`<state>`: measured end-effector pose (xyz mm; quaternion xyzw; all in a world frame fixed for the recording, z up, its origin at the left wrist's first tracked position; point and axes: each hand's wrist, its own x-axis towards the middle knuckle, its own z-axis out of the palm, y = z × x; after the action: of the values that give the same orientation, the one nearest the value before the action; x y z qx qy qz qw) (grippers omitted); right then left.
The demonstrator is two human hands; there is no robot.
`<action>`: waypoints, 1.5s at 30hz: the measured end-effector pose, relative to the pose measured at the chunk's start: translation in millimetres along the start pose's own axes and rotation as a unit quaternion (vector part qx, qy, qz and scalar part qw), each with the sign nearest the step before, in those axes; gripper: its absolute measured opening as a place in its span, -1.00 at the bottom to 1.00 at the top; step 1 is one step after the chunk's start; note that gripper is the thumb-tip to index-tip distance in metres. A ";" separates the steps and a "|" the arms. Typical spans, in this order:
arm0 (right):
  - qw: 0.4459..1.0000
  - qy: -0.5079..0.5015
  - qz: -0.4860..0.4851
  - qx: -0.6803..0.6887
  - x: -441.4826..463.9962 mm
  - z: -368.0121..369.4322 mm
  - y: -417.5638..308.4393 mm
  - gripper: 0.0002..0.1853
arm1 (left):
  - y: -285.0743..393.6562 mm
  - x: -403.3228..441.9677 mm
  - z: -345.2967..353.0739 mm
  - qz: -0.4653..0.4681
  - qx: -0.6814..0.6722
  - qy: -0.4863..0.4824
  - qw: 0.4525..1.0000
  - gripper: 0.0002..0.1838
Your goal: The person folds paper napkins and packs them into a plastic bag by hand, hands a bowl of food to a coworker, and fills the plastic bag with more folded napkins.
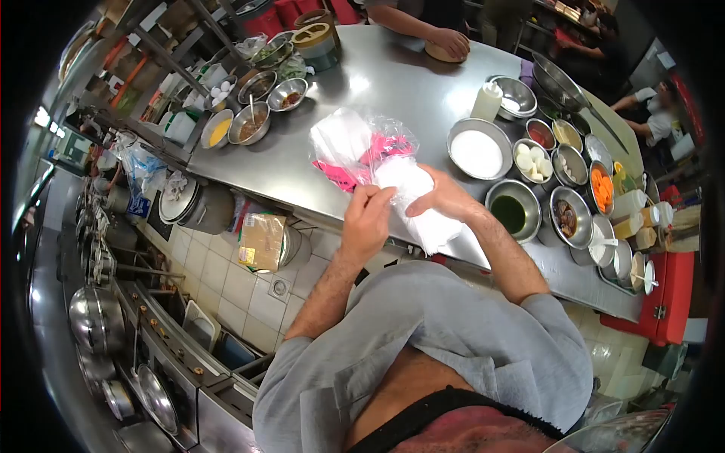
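My right hand [447, 198] is wrapped round a stack of white paper napkins [423, 202], thumb across the top. My left hand [368, 221] is closed in a pinch at the stack's left edge, where the clear plastic meets the paper; exactly what lies between the fingertips is hidden. Beyond both hands, a clear plastic bag with pink print [389, 143] lies crumpled on the steel table [393, 75]. More white paper [340, 136] shows through its left part. The near end of the napkin stack reaches past the table's front edge.
Bowls stand at right, including white powder [480, 149], green liquid [507, 213] and carrots [602, 189], with a squeeze bottle [487, 102]. Bowls with yellow liquid [219, 132] and sauce [249, 124] sit at left. Across the table, another person's hand [449, 44] rests on a round object.
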<state>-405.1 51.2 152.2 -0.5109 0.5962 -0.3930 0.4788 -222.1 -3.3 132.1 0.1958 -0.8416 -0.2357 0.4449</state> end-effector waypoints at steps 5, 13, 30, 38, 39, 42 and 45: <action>0.932 0.040 -0.005 0.360 25.4 -0.9 35.2 -0.38 | 0.4 -11.2 16.6 -0.040 -0.020 0.033 0.998 -0.78; 0.889 0.108 0.008 0.444 7.2 28.7 16.9 -0.56 | 5.9 27.7 -21.6 -0.143 -0.125 -0.128 0.973 -0.68; 0.871 0.232 -0.110 -0.419 23.2 31.5 13.0 -0.63 | 2.7 79.3 24.9 0.264 0.118 -0.179 0.940 -0.80; 0.929 0.097 -0.057 0.352 28.0 10.6 -0.2 -0.53 | -65.4 29.4 -15.6 -0.038 -0.113 -0.017 0.993 -0.55; 0.905 0.077 -0.036 0.417 28.7 13.7 -5.3 -0.51 | -69.5 27.7 -13.8 -0.040 -0.116 -0.018 0.992 -0.55; 0.831 0.051 -0.008 0.554 40.0 28.0 -9.0 -0.48 | -76.2 32.4 -7.8 -0.218 -0.462 0.003 0.860 -0.63; 0.772 0.018 -0.040 0.634 55.6 33.6 1.4 -0.45 | -89.5 34.7 -18.1 -0.244 -0.488 -0.027 0.838 -0.77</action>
<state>-373.8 -2.7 133.6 -0.1079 0.1989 -0.7097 0.6671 -214.4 -98.8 112.7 0.1459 -0.5545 -0.7215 0.3882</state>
